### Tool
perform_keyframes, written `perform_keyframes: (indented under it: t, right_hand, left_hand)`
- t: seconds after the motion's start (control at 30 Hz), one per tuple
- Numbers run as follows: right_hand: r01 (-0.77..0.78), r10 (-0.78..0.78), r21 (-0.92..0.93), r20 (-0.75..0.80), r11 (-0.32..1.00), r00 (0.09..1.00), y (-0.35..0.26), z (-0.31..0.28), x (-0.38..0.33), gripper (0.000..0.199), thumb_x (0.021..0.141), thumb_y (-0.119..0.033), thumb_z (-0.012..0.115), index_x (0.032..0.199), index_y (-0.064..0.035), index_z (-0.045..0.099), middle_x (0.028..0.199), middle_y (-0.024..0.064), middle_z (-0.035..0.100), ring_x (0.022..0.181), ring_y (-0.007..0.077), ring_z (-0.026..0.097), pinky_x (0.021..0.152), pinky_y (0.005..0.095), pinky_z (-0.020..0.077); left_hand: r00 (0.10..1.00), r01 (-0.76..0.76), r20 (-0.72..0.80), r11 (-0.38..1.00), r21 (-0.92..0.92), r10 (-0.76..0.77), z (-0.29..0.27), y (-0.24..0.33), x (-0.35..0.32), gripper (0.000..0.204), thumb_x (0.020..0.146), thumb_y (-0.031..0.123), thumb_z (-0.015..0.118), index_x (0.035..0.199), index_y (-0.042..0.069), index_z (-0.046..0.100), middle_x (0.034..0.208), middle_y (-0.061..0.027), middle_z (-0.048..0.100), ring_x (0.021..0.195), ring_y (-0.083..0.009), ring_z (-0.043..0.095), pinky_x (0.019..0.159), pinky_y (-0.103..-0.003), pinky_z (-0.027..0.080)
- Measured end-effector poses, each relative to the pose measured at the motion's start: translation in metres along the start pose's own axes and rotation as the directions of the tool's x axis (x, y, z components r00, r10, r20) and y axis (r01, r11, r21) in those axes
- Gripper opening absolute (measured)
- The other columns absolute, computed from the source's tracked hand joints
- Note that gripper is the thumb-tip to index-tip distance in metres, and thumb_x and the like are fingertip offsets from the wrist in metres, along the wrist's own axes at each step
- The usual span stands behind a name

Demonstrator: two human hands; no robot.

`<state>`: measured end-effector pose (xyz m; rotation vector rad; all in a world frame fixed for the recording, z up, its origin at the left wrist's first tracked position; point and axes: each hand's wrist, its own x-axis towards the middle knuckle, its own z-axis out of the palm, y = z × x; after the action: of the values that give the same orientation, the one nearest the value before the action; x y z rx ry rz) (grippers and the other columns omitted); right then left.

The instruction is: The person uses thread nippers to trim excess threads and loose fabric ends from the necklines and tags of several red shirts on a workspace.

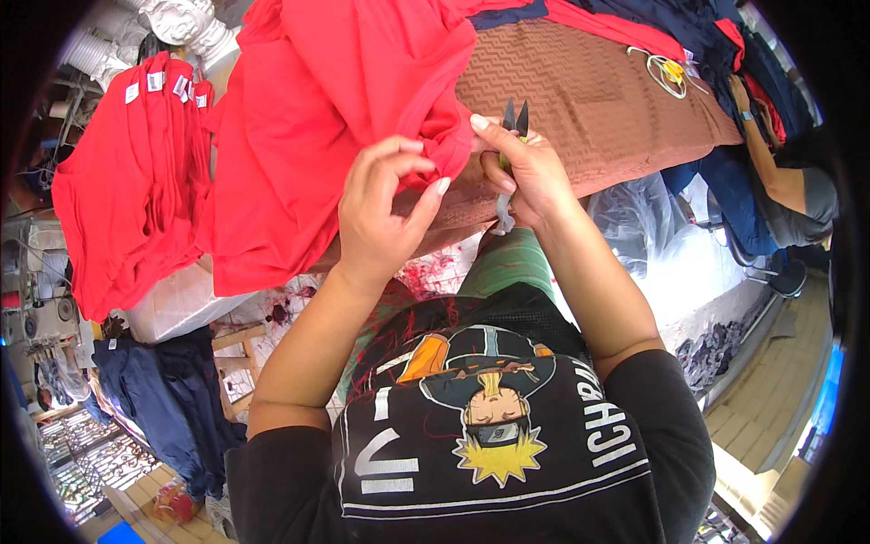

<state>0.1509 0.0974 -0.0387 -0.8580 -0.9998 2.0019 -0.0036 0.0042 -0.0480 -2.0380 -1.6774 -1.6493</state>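
A large piece of red fabric point(335, 100), apparently a garment, is draped over the near side of the brown covered table point(580, 86). My left hand point(381, 204) is over its lower right edge, fingers curved and apart, thumb clear of the index finger. Whether its fingertips touch the cloth is hard to tell. My right hand point(530, 172) is closed round small scissors point(516, 120), dark pointed blades upward and parted. Its thumb tip reaches the fabric's edge. A pale strip hangs below that hand.
At left hangs a stack of red garments point(136, 181) with white labels; below it are dark blue garments point(168, 399). A yellow-and-white cord bundle point(671, 72) lies on the table. A person point(788, 181) works at far right. Clear plastic point(634, 218) lies beside my right arm.
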Motion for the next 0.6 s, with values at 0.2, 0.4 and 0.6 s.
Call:
perform_keyframes:
  t: [0.2, 0.4, 0.6]
  right_hand:
    - [0.092, -0.087, -0.117, 0.049, 0.989, 0.995, 0.0, 0.004, -0.007, 0.019, 0.091, -0.025, 0.066, 0.089, -0.006, 0.067, 0.049, -0.0046, 0.046, 0.039, 0.004, 0.031, 0.042, 0.023, 0.0201]
    - [0.103, -0.09, -0.19, 0.076, 0.976, 0.993, 0.0, -0.003, -0.01, 0.016, 0.09, -0.021, 0.067, 0.086, -0.0047, 0.067, 0.056, -0.0055, 0.051, 0.043, 0.0021, 0.035, 0.042, 0.0219, 0.0238]
    - [0.125, -0.096, -0.374, 0.093, 0.919, 0.991, 0.011, -0.024, -0.013, 0.014, 0.09, -0.019, 0.068, 0.083, -0.0059, 0.068, 0.066, -0.0089, 0.054, 0.058, 0.0001, 0.042, 0.052, 0.0193, 0.0323]
  left_hand:
    - [0.983, 0.158, 0.104, 0.987, -0.028, -0.154, 0.004, 0.007, 0.013, 0.032, 0.075, 0.014, 0.076, 0.102, 0.007, 0.062, 0.102, -0.0068, 0.066, 0.093, -0.0244, 0.063, 0.082, -0.036, 0.045]
    - [0.963, 0.205, 0.187, 0.978, -0.04, -0.195, 0.004, 0.01, 0.006, 0.03, 0.076, 0.011, 0.077, 0.102, 0.004, 0.063, 0.096, -0.0078, 0.066, 0.088, -0.019, 0.064, 0.08, -0.032, 0.049]
    - [0.968, 0.105, 0.238, 0.991, -0.088, -0.081, 0.004, -0.005, 0.037, 0.025, 0.081, 0.014, 0.073, 0.101, 0.002, 0.065, 0.098, -0.0114, 0.067, 0.093, -0.0203, 0.065, 0.084, -0.031, 0.05]
